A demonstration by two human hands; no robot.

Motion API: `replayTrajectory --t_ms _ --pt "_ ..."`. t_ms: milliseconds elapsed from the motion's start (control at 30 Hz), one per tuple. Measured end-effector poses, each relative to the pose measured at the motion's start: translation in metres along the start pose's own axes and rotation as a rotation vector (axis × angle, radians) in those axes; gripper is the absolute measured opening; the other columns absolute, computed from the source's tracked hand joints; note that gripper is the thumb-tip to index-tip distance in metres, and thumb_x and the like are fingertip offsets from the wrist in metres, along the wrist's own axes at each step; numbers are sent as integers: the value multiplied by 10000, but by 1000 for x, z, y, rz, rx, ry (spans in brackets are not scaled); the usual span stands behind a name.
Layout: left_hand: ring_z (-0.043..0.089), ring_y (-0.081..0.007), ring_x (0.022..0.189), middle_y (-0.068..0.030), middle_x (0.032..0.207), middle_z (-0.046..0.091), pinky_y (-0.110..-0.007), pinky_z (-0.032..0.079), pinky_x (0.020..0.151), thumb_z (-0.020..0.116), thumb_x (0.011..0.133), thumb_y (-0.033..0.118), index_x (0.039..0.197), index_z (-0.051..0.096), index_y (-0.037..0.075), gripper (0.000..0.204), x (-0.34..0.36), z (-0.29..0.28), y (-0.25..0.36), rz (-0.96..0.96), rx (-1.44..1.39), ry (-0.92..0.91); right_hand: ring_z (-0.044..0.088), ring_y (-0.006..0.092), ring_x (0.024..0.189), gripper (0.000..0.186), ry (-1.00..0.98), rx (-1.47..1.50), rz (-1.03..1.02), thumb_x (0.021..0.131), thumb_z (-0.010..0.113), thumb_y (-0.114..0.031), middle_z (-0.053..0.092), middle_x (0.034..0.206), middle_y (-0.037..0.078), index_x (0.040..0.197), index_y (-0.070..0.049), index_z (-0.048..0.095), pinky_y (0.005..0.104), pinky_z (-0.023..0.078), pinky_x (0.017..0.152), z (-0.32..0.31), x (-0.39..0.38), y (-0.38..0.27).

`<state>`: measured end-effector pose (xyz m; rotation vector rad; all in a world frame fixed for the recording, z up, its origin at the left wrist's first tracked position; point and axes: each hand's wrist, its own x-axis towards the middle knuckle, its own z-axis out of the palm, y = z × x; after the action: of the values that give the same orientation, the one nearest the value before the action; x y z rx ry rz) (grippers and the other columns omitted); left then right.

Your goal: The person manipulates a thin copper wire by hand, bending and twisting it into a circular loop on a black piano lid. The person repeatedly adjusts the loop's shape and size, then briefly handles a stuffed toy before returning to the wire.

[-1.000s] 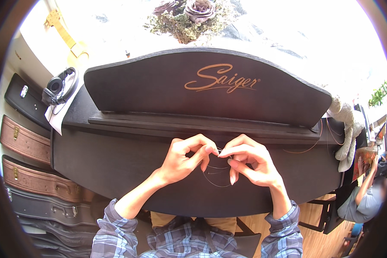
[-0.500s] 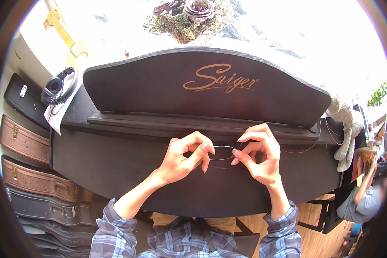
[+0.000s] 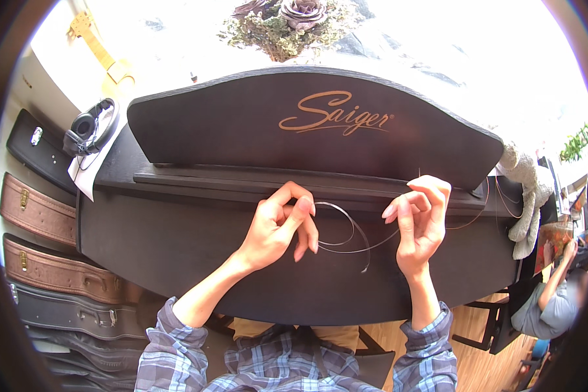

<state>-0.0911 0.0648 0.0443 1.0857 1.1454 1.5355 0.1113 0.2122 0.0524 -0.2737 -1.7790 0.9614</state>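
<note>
A thin silvery wire that looks like a guitar string (image 3: pixel 346 252) is looped between my hands, above the black piano-like top. My left hand (image 3: pixel 274 225) pinches one side of the loop between thumb and fingers. My right hand (image 3: pixel 419 222) holds a farther stretch of it, thumb against bent fingers. One short end with a small knob hangs free below the loop. Past my right hand, a copper-coloured strand (image 3: pixel 467 224) curves away to the right. Exactly where the right fingertips grip is partly hidden.
A tall black panel (image 3: pixel 228 124) with gold lettering rises behind my hands. Headphones (image 3: pixel 85 127) lie at the left, above stacked instrument cases (image 3: pixel 59 268). A grey plush toy (image 3: pixel 529 196) hangs at the right corner. Another person (image 3: pixel 555 304) sits far right.
My right hand has moved right and slightly up, away from the left. The string loop has widened, and its knobbed end now hangs free. My left hand is nearly still.
</note>
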Motion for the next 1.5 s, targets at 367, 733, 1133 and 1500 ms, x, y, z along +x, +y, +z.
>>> replayTrajectory --t_ms 367,733,1133,1500 --pt "621 -206 472 -253 941 750 -299 516 592 348 1160 324 1083 323 99 239 1 -7 2 83 -143 -50 671 160 822 235 -251 -302 -254 1073 596 -173 607 1134 148 1210 5 664 307 561 747 0 1 -2" --pt "603 -180 476 -270 1007 749 -251 436 483 352 1161 276 1089 297 108 190 -1 -8 4 133 -158 -53 683 280 956 737 6 -43 -233 973 734 -464 444 1388 305 1486 -167 296 347 587 695 3 -12 15" --pt "595 -126 500 -141 712 722 -230 384 505 448 1141 264 1089 447 77 194 -3 -5 1 74 -76 -41 603 228 994 282 131 -414 -275 791 869 -89 680 1046 55 1042 -78 741 386 443 957 -5 1 -2" --pt "451 -44 457 -61 607 657 -215 313 473 529 1119 229 1059 560 57 185 -4 -2 3 105 5 11 594 83 634 250 -404 -390 -287 754 904 -268 743 787 -82 971 -180 814 298 359 788 1 7 -8"
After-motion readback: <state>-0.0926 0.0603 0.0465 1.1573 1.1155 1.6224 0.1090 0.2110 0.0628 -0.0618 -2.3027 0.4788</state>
